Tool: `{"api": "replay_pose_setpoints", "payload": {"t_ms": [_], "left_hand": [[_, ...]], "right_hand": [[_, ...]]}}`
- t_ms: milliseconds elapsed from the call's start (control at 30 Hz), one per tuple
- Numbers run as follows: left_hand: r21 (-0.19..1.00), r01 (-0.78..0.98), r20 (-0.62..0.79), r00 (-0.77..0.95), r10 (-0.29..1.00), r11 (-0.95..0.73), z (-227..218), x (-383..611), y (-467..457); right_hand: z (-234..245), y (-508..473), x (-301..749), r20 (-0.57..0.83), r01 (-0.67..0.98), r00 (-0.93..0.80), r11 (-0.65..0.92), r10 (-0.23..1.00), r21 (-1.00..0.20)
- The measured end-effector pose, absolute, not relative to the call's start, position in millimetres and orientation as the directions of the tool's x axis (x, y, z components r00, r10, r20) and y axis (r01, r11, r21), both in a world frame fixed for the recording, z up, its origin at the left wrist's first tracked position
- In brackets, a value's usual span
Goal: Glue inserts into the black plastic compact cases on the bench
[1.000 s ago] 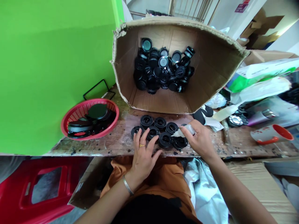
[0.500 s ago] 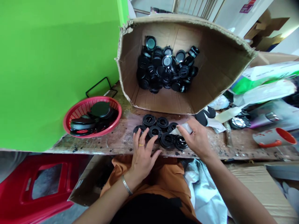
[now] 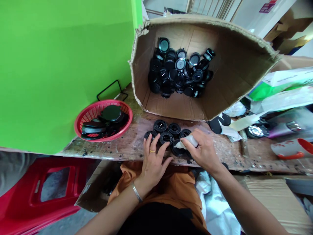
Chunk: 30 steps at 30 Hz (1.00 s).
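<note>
At the far left, at nine o'clock from my hands, one red stool (image 3: 46,192) stood below the bench edge under a green panel (image 3: 61,65). One red basket (image 3: 104,120) sat on the wooden bench (image 3: 117,148) at ten o'clock from my left hand, holding dark round lids heaped too tightly for me to count.

My left hand (image 3: 154,160) lay flat with fingers spread and nothing closed inside it, fingertips pressing on the near-left rings of a cluster of black rings (image 3: 168,137). I counted six rings showing on the bench in two rows, three behind and three in front; any further ones lay hidden under my hands. At twelve o'clock, one cardboard box (image 3: 225,81) lay tipped on its side, its mouth toward me, with a heap of black caps (image 3: 179,70) at the back, too many and too overlapped to count.

My right hand (image 3: 204,151) was curled tight around one small white squeeze bottle (image 3: 187,142), its tip pointing at nine o'clock and resting over the front ring nearest that hand. At three o'clock, well apart, one white mug with a red inside (image 3: 292,148) lay on its side among bags and clutter.
</note>
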<state>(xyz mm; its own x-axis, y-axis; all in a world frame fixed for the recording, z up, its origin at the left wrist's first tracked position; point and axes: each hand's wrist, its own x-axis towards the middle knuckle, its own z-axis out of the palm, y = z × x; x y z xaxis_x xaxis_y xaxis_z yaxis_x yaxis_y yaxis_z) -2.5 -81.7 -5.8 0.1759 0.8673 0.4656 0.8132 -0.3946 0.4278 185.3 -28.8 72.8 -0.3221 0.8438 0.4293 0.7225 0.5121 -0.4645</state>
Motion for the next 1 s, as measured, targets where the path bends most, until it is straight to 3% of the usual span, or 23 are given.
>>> {"api": "replay_pose_setpoints", "payload": {"t_ms": [233, 633, 1000], "left_hand": [[0.421, 0.817, 0.461, 0.181, 0.869, -0.394, -7, -3, -81], [0.383, 0.844, 0.451, 0.184, 0.873, -0.376, -13, -3, -78], [0.382, 0.839, 0.502, 0.164, 0.849, -0.388, -9, -17, -80]], "right_hand": [[73, -46, 198, 0.402, 0.712, -0.309, 0.490, 0.862, -0.503], [74, -45, 224, 0.408, 0.788, -0.262, 0.438, 0.874, -0.433], [72, -48, 223, 0.371, 0.749, -0.201, 0.387, 0.907, -0.538]]}}
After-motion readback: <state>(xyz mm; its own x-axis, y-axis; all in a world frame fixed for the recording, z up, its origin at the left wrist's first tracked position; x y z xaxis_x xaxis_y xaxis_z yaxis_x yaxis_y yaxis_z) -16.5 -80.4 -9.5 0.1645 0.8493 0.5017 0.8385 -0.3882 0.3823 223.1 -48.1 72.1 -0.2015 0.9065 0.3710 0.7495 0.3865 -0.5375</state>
